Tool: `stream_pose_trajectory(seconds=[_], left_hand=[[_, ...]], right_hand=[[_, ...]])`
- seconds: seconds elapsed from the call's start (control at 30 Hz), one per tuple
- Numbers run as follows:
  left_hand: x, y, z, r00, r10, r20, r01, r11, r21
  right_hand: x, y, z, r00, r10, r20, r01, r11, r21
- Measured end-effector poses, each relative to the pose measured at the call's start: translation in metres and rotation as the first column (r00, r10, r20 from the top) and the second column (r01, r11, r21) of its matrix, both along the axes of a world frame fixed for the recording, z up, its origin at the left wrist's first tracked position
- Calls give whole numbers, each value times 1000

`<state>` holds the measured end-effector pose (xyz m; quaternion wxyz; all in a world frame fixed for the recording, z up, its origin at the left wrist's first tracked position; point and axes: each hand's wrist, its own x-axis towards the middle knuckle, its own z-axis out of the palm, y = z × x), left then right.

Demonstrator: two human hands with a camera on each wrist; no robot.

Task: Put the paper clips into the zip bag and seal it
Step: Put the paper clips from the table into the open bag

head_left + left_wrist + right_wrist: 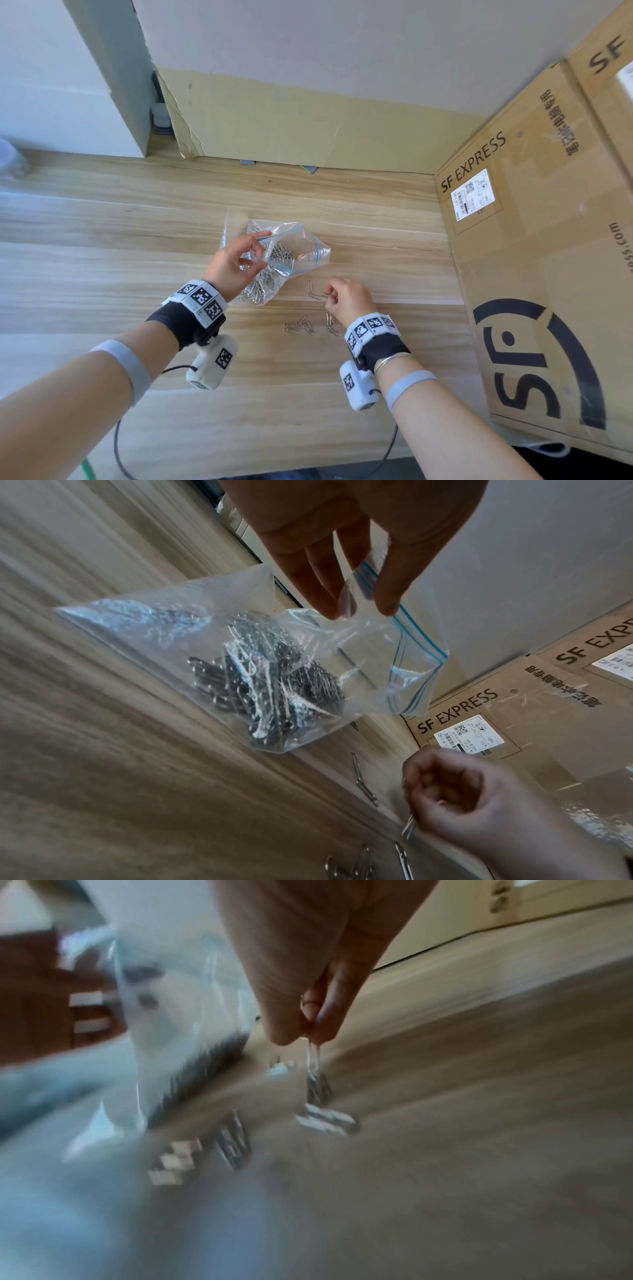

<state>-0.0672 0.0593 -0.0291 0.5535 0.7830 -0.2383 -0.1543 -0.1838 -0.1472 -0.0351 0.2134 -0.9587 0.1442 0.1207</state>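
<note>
Many paper clips (260,685) inside zip bag (143,631) (mouth open), left hand (236,260) pinching rim.

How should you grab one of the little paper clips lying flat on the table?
Pinch a loose paper clip at one rounded end with thumb and fingertip, coming straight down from above. It lies flat on the wooden table, so nothing sticks up to grasp; tipping an end up probably helps. The right hand already holds clips that way, dangling them below its fingertips.
</note>
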Motion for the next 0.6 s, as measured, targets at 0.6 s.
stream_pose_trajectory(seconds=[0.6], left_hand=[[-3,-4,3,1000,10,10,-10,1000,-27]], right_hand=[[65,7,58,952,-153,266,59,942,330]])
